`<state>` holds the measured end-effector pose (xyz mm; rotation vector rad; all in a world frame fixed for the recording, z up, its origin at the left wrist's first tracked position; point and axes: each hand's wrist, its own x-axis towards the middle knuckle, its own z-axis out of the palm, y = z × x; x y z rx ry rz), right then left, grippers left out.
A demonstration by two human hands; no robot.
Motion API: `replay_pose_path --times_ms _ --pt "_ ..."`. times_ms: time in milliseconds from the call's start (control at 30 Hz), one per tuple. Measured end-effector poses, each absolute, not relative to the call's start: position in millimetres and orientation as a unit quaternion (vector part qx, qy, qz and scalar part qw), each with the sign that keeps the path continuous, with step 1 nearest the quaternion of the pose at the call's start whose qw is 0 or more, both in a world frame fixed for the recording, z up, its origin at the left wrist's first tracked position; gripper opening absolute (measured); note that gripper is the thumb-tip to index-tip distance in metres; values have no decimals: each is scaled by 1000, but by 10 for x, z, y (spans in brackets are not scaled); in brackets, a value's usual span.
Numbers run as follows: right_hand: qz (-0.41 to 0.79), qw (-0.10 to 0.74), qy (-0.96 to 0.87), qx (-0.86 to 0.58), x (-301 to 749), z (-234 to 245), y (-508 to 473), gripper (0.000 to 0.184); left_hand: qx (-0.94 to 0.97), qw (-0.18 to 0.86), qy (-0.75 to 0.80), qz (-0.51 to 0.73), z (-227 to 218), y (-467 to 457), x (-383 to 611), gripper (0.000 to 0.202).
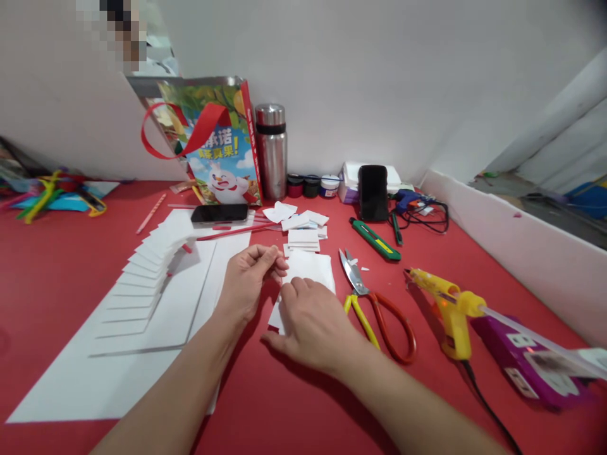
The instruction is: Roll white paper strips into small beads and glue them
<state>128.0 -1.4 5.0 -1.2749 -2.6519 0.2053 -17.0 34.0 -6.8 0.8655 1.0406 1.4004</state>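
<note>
My left hand hovers over the red table, its fingers curled in a pinch near a small white piece that I cannot make out clearly. My right hand lies palm down with curled fingers on a white foam sheet in the middle of the table. Just beyond lie small white cut pieces in a stack. To the left, a stepped white paper staircase stands on large white sheets.
Scissors with red and yellow handles, a yellow glue gun and a purple power strip lie right. A green cutter, two phones, a steel flask, a printed gift bag and small jars stand behind.
</note>
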Motion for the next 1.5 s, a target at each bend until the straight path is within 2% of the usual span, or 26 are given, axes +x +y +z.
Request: replay_pose_path --times_ms 100,200,300,433,500,567,600,667,700,800,867,933,967,1000,1067,1133,1200,1267,1367,1500 --pt "69 115 -894 -428 1226 -8 -46 21 405 560 416 591 -8 295 -158 16" --pt "165 183 -855 -456 1285 -30 18 12 423 561 393 593 41 252 -172 21" --pt "252 323 -774 -482 1443 30 146 12 424 516 403 625 48 247 -211 29" --pt "233 557 -592 -534 1701 206 283 14 417 453 450 647 75 248 -156 33" --pt "191 638 -511 -543 1802 282 315 16 456 473 463 595 114 221 -27 30" --pt "174 691 -462 -527 1869 326 336 20 516 546 414 514 140 181 143 13" --pt "183 710 -448 -511 1891 337 348 21 542 580 375 478 141 164 225 23" --pt "236 737 -428 -467 1917 345 377 21 592 600 346 413 113 152 338 62" --pt "276 743 -416 -446 1923 344 395 22 595 597 359 401 90 161 358 69" --pt "425 725 -374 -393 1911 333 444 22 535 593 420 431 23 233 276 59" --pt "515 690 -347 -370 1872 320 453 21 523 550 454 467 8 282 157 83" --pt "584 656 -323 -352 1814 300 439 18 588 449 473 479 16 294 53 100" --pt "610 640 -311 -349 1783 288 428 17 621 409 468 477 23 284 16 98" --pt "630 626 -300 -349 1756 275 417 17 647 377 456 482 30 267 -11 88" --pt "653 604 -286 -358 1724 247 406 18 670 336 429 503 35 221 -47 57" --pt "655 587 -289 -378 1728 224 413 19 651 329 441 523 29 185 -85 34" --pt "620 582 -320 -418 1756 216 426 20 598 334 491 538 23 175 -138 27" --pt "515 604 -393 -465 1791 228 424 23 539 352 540 542 31 184 -201 20" --pt "356 607 -551 -448 1822 271 370 35 472 463 540 520 74 204 -273 21" --pt "425 480 -670 -374 1799 277 280 63 475 541 518 463 137 208 -288 27"
